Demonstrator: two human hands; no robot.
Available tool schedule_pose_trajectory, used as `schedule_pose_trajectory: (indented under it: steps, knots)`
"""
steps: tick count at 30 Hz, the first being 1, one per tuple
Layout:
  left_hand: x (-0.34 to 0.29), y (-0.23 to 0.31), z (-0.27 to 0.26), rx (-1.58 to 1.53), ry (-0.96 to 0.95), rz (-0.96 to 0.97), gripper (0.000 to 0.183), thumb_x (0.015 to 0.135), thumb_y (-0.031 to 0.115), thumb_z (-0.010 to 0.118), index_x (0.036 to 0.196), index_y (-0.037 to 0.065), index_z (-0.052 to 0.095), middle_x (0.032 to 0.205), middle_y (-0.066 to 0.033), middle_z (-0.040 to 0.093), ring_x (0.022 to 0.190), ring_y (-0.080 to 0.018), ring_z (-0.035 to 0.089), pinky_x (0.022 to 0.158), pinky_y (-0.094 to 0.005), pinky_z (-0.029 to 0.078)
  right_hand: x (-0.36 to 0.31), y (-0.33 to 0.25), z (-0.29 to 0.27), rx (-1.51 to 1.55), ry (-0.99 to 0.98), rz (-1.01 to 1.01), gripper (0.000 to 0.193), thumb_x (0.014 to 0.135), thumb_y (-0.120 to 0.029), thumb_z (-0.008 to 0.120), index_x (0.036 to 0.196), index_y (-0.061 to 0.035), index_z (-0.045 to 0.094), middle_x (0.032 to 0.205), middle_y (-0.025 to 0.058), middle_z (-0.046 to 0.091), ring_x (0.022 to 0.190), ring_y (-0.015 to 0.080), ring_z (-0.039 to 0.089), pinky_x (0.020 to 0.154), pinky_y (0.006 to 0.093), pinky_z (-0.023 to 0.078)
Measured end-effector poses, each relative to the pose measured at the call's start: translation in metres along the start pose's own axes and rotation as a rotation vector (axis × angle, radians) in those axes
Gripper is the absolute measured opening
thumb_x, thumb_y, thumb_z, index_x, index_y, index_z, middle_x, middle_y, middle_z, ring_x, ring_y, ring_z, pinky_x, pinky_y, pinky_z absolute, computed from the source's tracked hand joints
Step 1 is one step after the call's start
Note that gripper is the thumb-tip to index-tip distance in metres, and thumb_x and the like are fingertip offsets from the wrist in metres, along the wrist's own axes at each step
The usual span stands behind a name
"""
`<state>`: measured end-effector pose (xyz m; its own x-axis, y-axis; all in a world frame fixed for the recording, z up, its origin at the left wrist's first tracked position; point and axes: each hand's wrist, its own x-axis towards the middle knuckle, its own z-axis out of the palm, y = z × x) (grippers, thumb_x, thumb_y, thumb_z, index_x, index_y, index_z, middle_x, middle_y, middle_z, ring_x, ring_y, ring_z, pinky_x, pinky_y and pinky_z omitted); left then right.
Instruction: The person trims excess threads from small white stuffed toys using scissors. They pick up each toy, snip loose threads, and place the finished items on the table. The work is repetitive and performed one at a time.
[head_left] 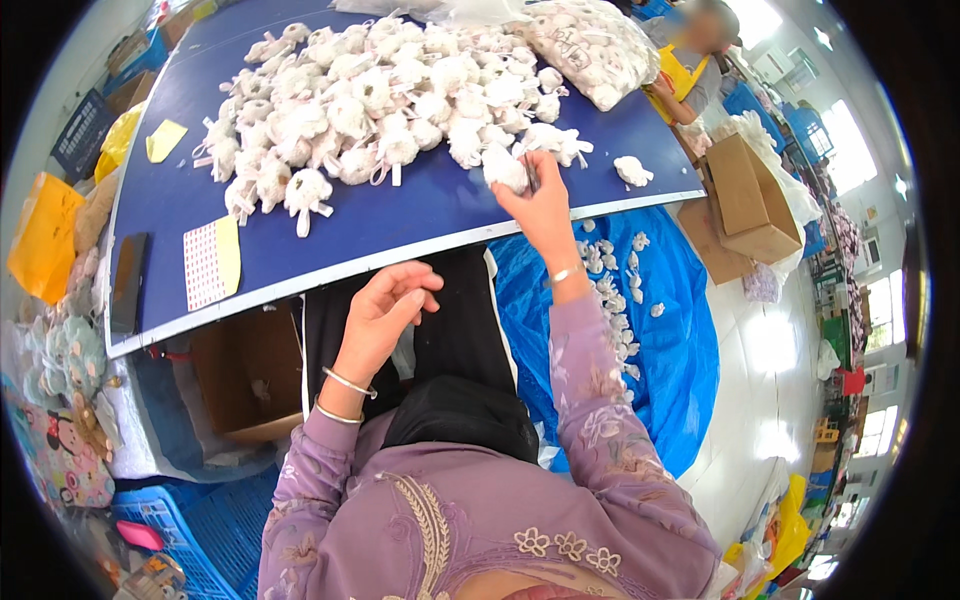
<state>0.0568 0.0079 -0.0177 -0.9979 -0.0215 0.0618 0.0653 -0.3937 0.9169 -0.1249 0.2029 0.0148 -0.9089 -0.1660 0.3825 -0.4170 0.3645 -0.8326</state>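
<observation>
A large heap of small white plush toy pieces [350,100], many with ribbon loops, covers the far part of the blue table [420,215]. My right hand [538,205] is closed at the near edge of the heap, gripping a white plush piece [503,168]. A small dark tool [532,174] also shows between its fingers; its kind is unclear. My left hand [392,303] hovers over my lap near the table's front edge, fingers loosely bent and apart, with nothing in it. One loose plush piece [633,171] lies right of my right hand.
A clear bag of plush pieces [590,50] stands at the back right, near another person in a yellow apron [683,75]. More pieces lie on a blue plastic sheet [670,370] below. A sticker sheet [210,265] and a dark case [128,283] lie left; cardboard boxes [755,195] stand right.
</observation>
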Motion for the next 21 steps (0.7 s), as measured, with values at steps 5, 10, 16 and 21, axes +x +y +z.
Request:
schedule_pose_trajectory:
  steps: [5,10,16,21]
  knots:
    - [0.010,0.006,0.021,-0.075,0.028,0.025,0.065,0.092,0.012,0.061,0.148,0.006,0.029,0.133,-0.0144,0.051,0.097,-0.0193,0.063,0.073,-0.0248,0.049,-0.069,-0.065,0.011,0.393,-0.200,0.067,0.046,0.076,0.000,0.075,0.112,-0.0054,0.046,0.107,0.0082,0.055,0.089,0.0109,0.059,0.071,0.0219,0.050]
    - [0.017,0.018,0.030,-0.174,0.083,0.031,0.046,0.091,0.010,0.063,0.133,0.004,0.044,0.109,-0.0069,0.062,0.080,-0.0095,0.059,0.061,-0.0212,0.047,-0.068,-0.079,0.001,0.204,-0.455,0.108,0.033,0.080,-0.005,0.072,0.111,-0.0055,0.059,0.111,0.0028,0.061,0.072,0.0065,0.055,0.060,0.0213,0.045]
    - [0.009,0.024,0.020,-0.087,0.136,-0.005,0.043,0.089,0.007,0.062,0.129,0.003,0.046,0.106,-0.0043,0.060,0.075,-0.0080,0.056,0.057,-0.0202,0.044,0.087,0.069,-0.102,-0.650,0.150,-0.145,0.025,0.088,-0.012,0.050,0.104,-0.0064,0.068,0.103,0.0184,0.067,0.097,0.0355,0.064,0.086,0.0432,0.049]
    - [0.004,0.021,0.013,-0.041,0.059,-0.016,0.057,0.087,0.010,0.065,0.138,0.001,0.040,0.120,-0.0067,0.058,0.085,-0.0110,0.060,0.063,-0.0218,0.047,0.128,0.121,-0.209,-1.292,-0.402,0.201,0.027,0.086,-0.016,0.048,0.095,-0.0025,0.069,0.099,0.0231,0.067,0.095,0.0407,0.063,0.087,0.0476,0.050]
